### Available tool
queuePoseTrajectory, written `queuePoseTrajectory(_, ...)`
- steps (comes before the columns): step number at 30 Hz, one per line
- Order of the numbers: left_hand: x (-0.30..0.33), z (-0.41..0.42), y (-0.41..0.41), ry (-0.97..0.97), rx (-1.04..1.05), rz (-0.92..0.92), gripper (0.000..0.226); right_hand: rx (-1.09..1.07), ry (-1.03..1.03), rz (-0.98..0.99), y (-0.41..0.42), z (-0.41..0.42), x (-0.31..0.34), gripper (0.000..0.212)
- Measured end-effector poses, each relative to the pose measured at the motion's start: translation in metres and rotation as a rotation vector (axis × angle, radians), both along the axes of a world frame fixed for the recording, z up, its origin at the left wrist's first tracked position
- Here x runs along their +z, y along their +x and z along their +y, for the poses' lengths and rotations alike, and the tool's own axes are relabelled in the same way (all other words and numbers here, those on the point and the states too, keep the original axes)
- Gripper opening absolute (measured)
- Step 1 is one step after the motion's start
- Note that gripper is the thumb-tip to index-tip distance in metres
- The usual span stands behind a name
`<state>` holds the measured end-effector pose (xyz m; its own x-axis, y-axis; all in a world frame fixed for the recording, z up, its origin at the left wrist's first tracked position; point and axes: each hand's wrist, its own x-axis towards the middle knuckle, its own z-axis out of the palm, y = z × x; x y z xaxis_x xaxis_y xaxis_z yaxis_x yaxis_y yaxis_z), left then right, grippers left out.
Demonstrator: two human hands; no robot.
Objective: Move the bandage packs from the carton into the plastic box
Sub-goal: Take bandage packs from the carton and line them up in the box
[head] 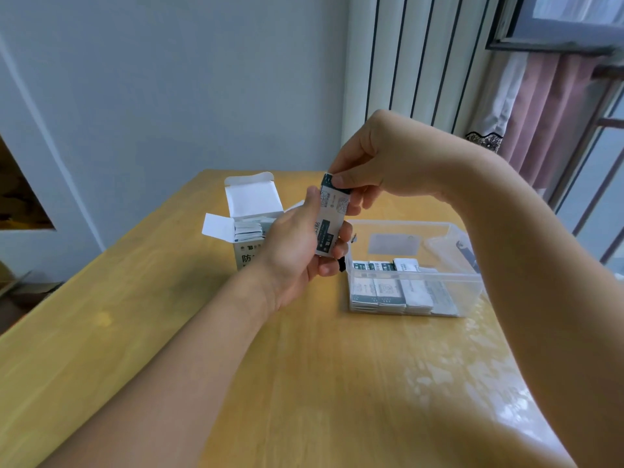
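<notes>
A stack of packs (332, 221) is held upright above the tabletop (304, 383), between the carton (251, 231) on the left and the box (418, 265) on the right. The left hand (297, 251) is wrapped round the lower part of the stack, fingers curled across its front; the top edge is pinched by the right hand (364, 170) between thumb and forefinger. More packs are seen inside the open carton, and several rows are already laid flat along the near side of the box. The stack is best squared up before it is carried right, then lowered flat into the free space beside the laid rows. A loose grip could let the packs fan out and spill.
</notes>
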<state>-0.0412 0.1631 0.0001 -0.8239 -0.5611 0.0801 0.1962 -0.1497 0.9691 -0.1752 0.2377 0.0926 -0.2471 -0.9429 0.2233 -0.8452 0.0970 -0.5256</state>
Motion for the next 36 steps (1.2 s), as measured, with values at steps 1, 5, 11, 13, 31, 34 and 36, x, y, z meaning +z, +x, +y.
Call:
queuePoseTrajectory(1,-0.001,0.001,-0.001,-0.009,0.008,0.005,0.060,-0.009,0.002,-0.002,0.002,0.000,-0.001,0.013)
queuePoseTrajectory(5,-0.002,0.003,-0.001,-0.043,-0.037,-0.007,0.065,-0.036,0.033,0.006,0.004,0.003,-0.002,0.012)
queuePoseTrajectory(11,-0.003,0.000,-0.005,-0.319,0.101,-0.053,0.055,-0.260,0.130,0.062,-0.054,0.054,0.018,0.008)
queuePoseTrajectory(13,-0.004,-0.004,-0.002,-0.522,0.191,-0.078,0.040,-0.301,0.326,0.228,-0.074,0.061,0.007,0.008)
queuePoseTrajectory(31,-0.028,-0.002,-0.010,-1.065,0.170,-0.270,0.013,-0.348,0.683,0.274,-0.083,0.027,-0.049,0.009)
queuePoseTrajectory(34,-0.029,-0.003,-0.010,-1.065,0.171,-0.275,0.013,-0.389,0.681,0.245,-0.080,0.024,-0.052,0.014)
queuePoseTrajectory(36,-0.029,-0.004,-0.010,-1.063,0.168,-0.275,0.011,-0.405,0.669,0.257,-0.080,0.023,-0.054,0.014)
